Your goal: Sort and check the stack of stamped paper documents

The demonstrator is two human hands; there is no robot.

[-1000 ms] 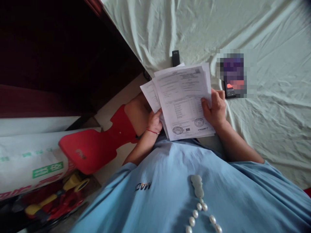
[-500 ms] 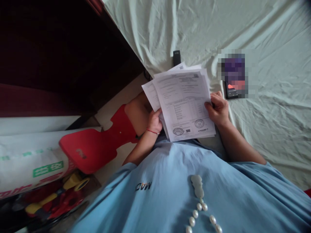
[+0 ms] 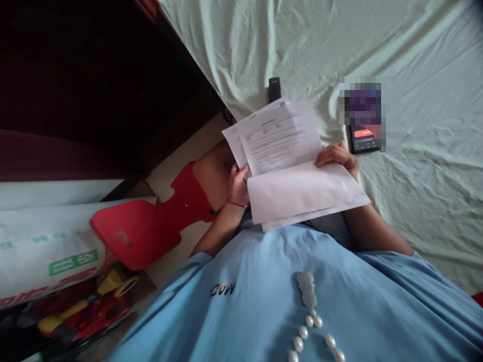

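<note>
Several printed paper sheets (image 3: 279,133) lie in a loose stack over my lap. My left hand (image 3: 238,185) is closed on the left edge of the stack, thumb on top. My right hand (image 3: 339,157) grips the right side, its fingers bent over the top sheet. That top sheet (image 3: 298,193) is folded down toward me, its blank back facing up, and another printed page shows beneath it. The lower ends of the sheets rest close to the blue shirt. Print on the pages is too small to read.
A phone (image 3: 364,140), partly blurred out, lies on the pale bedsheet (image 3: 426,201) right of the papers. A black object (image 3: 274,89) sits beyond them. To the left are a red seat-like board (image 3: 138,234), a white printed sack (image 3: 41,246) and a dark cabinet (image 3: 86,90).
The stamped top sheet has been folded down toward me, uncovering another printed page. My right hand has turned over with it, while my left hand keeps its place with its thumb shifted.
</note>
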